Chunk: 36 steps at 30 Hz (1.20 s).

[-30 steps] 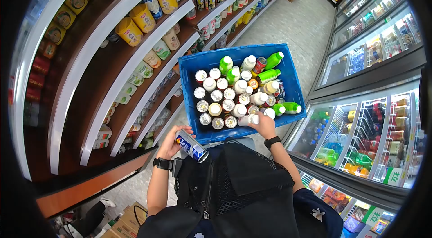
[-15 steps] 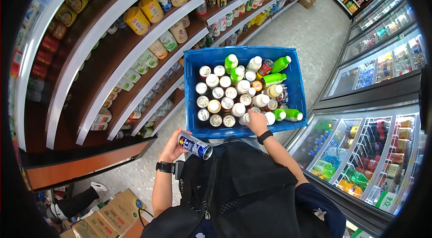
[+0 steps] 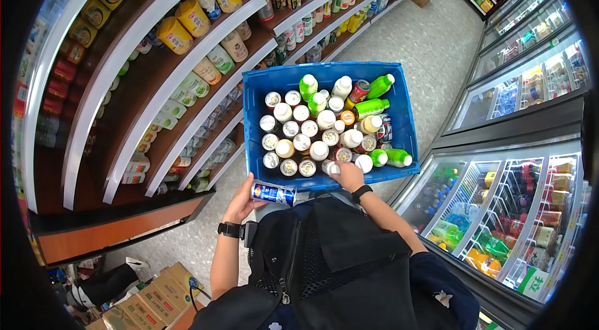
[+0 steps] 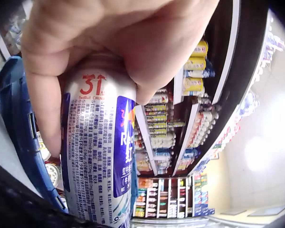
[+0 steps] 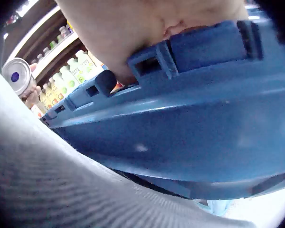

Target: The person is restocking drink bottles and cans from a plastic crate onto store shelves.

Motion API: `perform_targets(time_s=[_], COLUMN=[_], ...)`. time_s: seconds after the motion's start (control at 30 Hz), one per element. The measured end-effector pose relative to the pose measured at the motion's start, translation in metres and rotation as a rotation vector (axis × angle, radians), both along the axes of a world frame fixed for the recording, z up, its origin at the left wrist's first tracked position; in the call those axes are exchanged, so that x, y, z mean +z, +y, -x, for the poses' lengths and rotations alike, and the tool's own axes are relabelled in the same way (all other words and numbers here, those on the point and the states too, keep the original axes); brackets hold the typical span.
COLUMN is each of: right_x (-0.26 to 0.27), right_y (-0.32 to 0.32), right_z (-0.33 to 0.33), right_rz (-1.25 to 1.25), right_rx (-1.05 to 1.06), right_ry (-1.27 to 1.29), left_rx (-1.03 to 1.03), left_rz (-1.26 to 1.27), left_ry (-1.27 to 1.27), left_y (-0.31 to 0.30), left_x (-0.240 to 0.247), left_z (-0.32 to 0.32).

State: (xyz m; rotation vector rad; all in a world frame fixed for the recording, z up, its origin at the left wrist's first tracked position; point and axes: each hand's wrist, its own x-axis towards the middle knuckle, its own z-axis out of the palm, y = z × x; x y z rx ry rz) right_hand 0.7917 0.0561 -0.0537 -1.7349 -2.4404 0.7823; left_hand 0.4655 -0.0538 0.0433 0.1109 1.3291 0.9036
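My left hand (image 3: pixel 240 202) grips a blue and silver can (image 3: pixel 273 194) by one end, outside the crate's near left corner. In the left wrist view, fingers and thumb wrap the top of that can (image 4: pixel 99 142). A blue crate (image 3: pixel 410 124) holds many upright cans and bottles, some green ones lying tilted. My right hand (image 3: pixel 349 177) reaches over the near wall, its fingers at a pale-topped container (image 3: pixel 331 167). In the right wrist view the crate wall (image 5: pixel 180 128) hides the fingertips of the right hand (image 5: pixel 152 28).
Curved shelves (image 3: pixel 187 49) stocked with cans, tubs and bottles stand on the left. Glass-door coolers (image 3: pixel 499 205) with drinks line the right. Cardboard boxes (image 3: pixel 156 299) lie at the lower left, near another person's leg (image 3: pixel 109 283). A tiled floor (image 3: pixel 399 36) runs beyond the crate.
The can in my left hand has turned from slanting downward to nearly level. My right hand has stayed at the crate's near side, with small shifts. The head view has shifted slightly.
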Motion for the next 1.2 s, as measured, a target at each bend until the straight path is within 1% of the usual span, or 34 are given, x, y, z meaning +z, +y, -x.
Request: perform_targets(time_s=[0.03,0.07,0.1,0.17,0.23,0.3,0.37,0.43,0.5,0.53,0.6,0.63,0.7,0.73,0.77,0.83,0.87,0.93,0.97,1.03,1.1,1.13,1.17,1.2], right_x=[0.003,0.005,0.007,0.008,0.003,-0.004,-0.019,-0.025,-0.022,-0.022,-0.022,-0.019,-0.017,-0.017,-0.021,-0.031,-0.036,-0.048,-0.056,-0.071,-0.08,-0.077,-0.075,-0.073], right_y=[0.008,0.018,0.031,0.057,0.084,0.107,0.131,0.158,0.179,0.185,0.189,0.188,0.188,0.188,0.186,0.181,0.177,0.166,0.159,0.14,0.118,0.106,0.094,0.082], right_z=[-0.009,-0.016,-0.024,-0.035,-0.041,-0.042,-0.044,-0.038,-0.022,-0.011,0.019,0.036,0.065,0.071,0.075,0.08,0.08,0.075,0.07,0.054,0.035,0.028,0.023,0.02], right_rz=[0.001,0.036,0.072,0.09,0.109,0.202,0.244,0.209,0.207,0.214,0.217,0.181,0.141,0.149,0.158,0.16,0.194,0.228,0.24,0.252,0.187,0.2,0.155,0.107], right_rx=[-0.002,0.013,0.029,0.042,0.055,-0.019,-0.07,-0.094,-0.103,-0.09,-0.073,-0.109,-0.141,-0.131,-0.121,-0.147,-0.163,-0.189,-0.187,-0.194,-0.29,-0.363,-0.354,-0.377], right_ry=[0.002,-0.054,-0.111,-0.113,-0.116,-0.244,-0.272,-0.277,-0.315,-0.328,-0.34,-0.328,-0.315,-0.335,-0.355,-0.365,-0.372,-0.382,-0.373,-0.368,-0.082,0.071,0.101,0.167], left_rx=[-0.058,-0.112,-0.114,-0.239,-0.258,-0.361,-0.379,-0.385,-0.364,-0.314,-0.25,-0.246,-0.259,-0.248,-0.281,-0.332,-0.338,-0.373,-0.377,-0.481,-0.568,-0.638,-0.709,-0.712], left_rz=[0.014,0.038,0.039,0.044,0.048,0.046,0.017,-0.04,-0.042,-0.021,-0.002,-0.004,-0.093,-0.141,-0.304,-0.406,-0.412,-0.757,-0.765,-0.879,-0.929,-0.918,-0.907,-0.917], left_ry=[0.105,0.115,0.117,0.329,0.348,0.417,0.47,0.491,0.505,0.494,0.482,0.484,0.581,0.613,0.76,0.864,0.858,1.163,1.156,1.186,1.18,1.217,1.253,1.247], left_y=[0.009,0.019,0.03,0.06,0.09,0.115,0.139,0.166,0.187,0.192,0.196,0.2,0.208,0.216,0.225,0.245,0.256,0.278,0.286,0.298,0.306,0.309,0.311,0.311], left_x=[0.002,-0.003,-0.006,-0.002,0.003,0.007,0.011,0.017,0.028,0.033,0.037,0.046,0.063,0.061,0.051,0.039,0.038,0.032,0.023,0.0,-0.038,-0.06,-0.079,-0.098], left_z=[-0.013,-0.021,-0.034,-0.064,-0.084,-0.097,-0.097,-0.084,-0.063,-0.049,-0.011,0.008,0.043,0.057,0.074,0.097,0.099,0.093,0.088,0.072,0.058,0.053,0.048,0.043])
